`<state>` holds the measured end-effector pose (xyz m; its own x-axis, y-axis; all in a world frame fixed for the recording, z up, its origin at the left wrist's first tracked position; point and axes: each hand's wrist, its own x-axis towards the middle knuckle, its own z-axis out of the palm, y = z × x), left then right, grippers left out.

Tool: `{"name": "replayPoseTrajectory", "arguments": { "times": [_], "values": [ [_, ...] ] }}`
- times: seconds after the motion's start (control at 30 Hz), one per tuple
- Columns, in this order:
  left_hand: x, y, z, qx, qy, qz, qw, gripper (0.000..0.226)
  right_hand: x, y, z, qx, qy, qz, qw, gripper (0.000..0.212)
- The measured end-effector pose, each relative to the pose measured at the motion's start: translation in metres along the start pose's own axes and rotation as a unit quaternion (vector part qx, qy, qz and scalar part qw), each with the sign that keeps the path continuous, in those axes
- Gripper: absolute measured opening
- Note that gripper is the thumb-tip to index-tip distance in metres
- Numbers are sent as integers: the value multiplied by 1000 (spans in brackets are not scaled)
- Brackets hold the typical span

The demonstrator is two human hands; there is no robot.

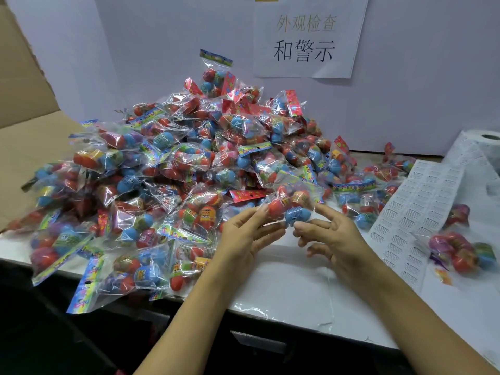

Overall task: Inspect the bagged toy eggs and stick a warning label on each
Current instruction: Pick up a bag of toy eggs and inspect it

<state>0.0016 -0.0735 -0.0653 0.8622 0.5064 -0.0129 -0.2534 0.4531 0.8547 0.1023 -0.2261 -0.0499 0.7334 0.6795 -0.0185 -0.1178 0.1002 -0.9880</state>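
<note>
Both hands raised over the front of the white desk (292,290), a small bag of toy eggs (290,205) held up between them. Left hand (244,236) pinches the bag's left end with thumb and fingertips, other fingers loosely extended. Right hand (335,234) holds the right side: fingers curled under a blue egg, thumb up against the plastic. In the bag, a red egg and a blue one show plainly (others behind are hard to make out).

Behind and to the left, a big pile of bagged eggs (167,171) spreads across the desk, some bags hanging over the near edge. On the right, a sheet of warning labels (416,209) trails from a roll (487,147) at the far corner. Two bags (462,253) lie on the sheet's right side, apart from the pile. A paper sign (305,41) with printed characters hangs on the wall behind
</note>
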Motion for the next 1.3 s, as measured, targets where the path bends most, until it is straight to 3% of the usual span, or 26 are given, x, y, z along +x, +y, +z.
{"name": "replayPoseTrajectory", "arguments": {
  "times": [0.1, 0.17, 0.23, 0.3, 0.4, 0.53, 0.63, 0.7, 0.77, 0.9, 1.03, 1.3],
  "values": [
    [0, 2, 2, -8, 26, 2, 1000, 14, 0, -2, 0, 23, 3, 4, 1000, 66],
    [0, 2, 2, -4, 31, 29, 999, 32, 1, -4, -1, 38, 8, 15, 999, 59],
    [-2, -1, -1, 97, 27, 91, 991, 63, 2, -5, -3, 49, 2, 31, 998, 53],
    [-5, -5, -1, 252, -17, 164, 954, 76, 2, -5, -6, 57, -22, 44, 997, 35],
    [-1, -12, -4, 340, -65, 210, 914, 56, 2, -4, -7, 69, -55, 57, 995, 20],
    [1, -14, -4, 313, -12, 229, 922, 29, 4, -4, -6, 100, -14, 69, 992, 46],
    [1, -11, -1, 237, 46, 201, 949, 10, 7, -2, -6, 76, 94, 18, 993, 57],
    [-1, -7, 2, 185, 49, 161, 968, 15, 8, -1, -10, 38, 164, -30, 985, 46],
    [-4, -3, 5, 153, 34, 119, 980, 22, 8, -1, -13, 11, 187, -62, 980, 46],
    [-8, 1, 9, 170, 24, 68, 983, 37, 2, -3, -8, -39, 111, -72, 990, 56],
    [-15, -1, 13, 223, -17, 46, 974, 50, -4, -1, 2, -69, 9, -66, 995, 31],
    [-12, 1, 10, 190, 22, 34, 981, 52, -2, -2, -1, -46, 38, -70, 996, 23]
  ]
}}
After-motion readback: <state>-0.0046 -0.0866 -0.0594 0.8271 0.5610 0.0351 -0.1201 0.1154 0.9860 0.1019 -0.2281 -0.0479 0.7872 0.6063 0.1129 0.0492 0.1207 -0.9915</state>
